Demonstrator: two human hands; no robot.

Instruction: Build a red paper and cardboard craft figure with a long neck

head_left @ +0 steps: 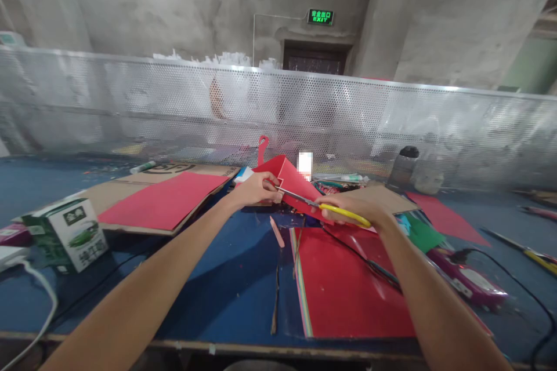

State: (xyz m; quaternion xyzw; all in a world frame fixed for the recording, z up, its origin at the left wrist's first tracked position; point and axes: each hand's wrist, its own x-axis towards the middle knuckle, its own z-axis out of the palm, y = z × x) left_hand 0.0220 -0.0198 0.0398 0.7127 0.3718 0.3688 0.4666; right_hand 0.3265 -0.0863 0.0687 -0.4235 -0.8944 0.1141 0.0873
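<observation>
- Red paper sheet (290, 177), folded and raised off the table, held between the two hands at mid-view.
- Left hand (256, 190): fingers pinched on the sheet's near left edge.
- Right hand (348, 208): closed round the grips of yellow-handled scissors (312, 203); blades point left, lying against the sheet and reaching close to the left fingertips. Blade gap cannot be made out.
- Pink strip (277, 232): on the blue tabletop (209, 290), just below the hands.
- Stack of coloured paper (352, 284), red uppermost: below the right hand, partly covered by the right forearm; dark cable (369, 264) across it.
- Right of the forearm: green sheet (424, 236), purple device (472, 281).
- Left side: second red sheet (165, 200) lying on brown cardboard (104, 191); green-and-white milk carton (72, 235) upright near its front edge.
- Behind the hands, to the right: black-capped bottle (403, 168), upright.
- Back edge: perforated metal screen (174, 90); lit green exit sign (321, 17) on the concrete wall (174, 0) beyond.
</observation>
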